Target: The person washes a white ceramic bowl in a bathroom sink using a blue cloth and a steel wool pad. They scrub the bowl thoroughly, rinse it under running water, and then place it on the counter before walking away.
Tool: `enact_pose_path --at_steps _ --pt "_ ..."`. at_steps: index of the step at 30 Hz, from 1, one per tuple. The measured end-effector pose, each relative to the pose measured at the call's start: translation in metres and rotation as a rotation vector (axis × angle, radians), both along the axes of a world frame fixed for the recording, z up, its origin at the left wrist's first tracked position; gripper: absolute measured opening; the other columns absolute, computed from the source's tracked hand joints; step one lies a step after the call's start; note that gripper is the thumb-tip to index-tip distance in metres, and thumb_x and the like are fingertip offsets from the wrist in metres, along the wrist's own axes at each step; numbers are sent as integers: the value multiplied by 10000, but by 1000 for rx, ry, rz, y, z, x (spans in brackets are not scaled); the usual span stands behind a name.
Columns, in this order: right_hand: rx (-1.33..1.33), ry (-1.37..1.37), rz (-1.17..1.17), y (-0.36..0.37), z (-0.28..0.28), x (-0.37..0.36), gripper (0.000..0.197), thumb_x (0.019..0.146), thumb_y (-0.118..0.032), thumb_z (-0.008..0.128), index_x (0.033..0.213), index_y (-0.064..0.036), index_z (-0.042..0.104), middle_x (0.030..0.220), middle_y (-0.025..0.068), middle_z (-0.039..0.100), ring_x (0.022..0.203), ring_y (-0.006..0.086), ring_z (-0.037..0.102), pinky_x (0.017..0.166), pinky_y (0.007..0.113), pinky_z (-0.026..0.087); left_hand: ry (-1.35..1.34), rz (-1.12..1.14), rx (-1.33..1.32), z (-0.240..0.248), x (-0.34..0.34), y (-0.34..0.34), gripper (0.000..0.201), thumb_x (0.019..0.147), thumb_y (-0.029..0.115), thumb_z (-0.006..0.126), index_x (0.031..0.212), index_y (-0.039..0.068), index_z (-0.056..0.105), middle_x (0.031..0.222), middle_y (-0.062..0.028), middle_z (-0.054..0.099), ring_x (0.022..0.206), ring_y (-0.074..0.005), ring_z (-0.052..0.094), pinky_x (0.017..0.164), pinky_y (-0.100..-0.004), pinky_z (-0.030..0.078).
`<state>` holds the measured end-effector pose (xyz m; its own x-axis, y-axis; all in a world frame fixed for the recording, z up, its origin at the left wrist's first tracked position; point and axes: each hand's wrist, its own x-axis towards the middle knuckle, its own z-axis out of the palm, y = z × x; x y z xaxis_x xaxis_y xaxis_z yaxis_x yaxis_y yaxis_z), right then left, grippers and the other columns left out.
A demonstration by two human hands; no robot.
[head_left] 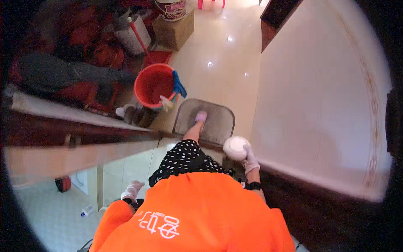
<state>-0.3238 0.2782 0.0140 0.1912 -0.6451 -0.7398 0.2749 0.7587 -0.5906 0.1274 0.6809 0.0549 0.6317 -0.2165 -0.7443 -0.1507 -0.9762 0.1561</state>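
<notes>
My right hand (251,160), in a pale thin glove, grips a white round object (236,148) at its right side. The object looks smooth and domed, but I cannot make out its exact kind. My left hand (132,190), also gloved, hangs beside my left hip with nothing visible in it. Its fingers look loosely stretched, slightly blurred. Ahead of me a red bucket (154,86) stands on the floor. Over its right rim hangs a blue cloth or glove (179,85), and a pale yellowish cloth (167,103) lies on its near rim.
My foot in a pink slipper (201,116) rests on a grey doormat (218,119) at the doorway. A wooden door edge (84,128) is at left, a pale wall (310,96) at right. Beyond the bucket sit a cardboard box (174,31), a white tub (173,9) and red clutter.
</notes>
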Motion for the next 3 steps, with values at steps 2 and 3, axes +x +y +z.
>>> enact_pose_path --at_steps 2,3 --pt "61 96 79 7 -33 -21 579 789 -456 644 1218 -77 558 1095 116 639 904 239 629 775 344 499 95 -27 55 -15 -16 3 456 812 416 566 1129 96 635 1109 -183 633 1035 -324 591 871 -417 452" --pt "79 159 122 18 -40 -30 580 787 -455 647 1216 -74 560 1093 116 639 904 239 628 774 345 499 137 -31 71 -21 -26 3 453 813 417 563 1121 93 637 1103 -182 635 1025 -325 593 865 -417 453"
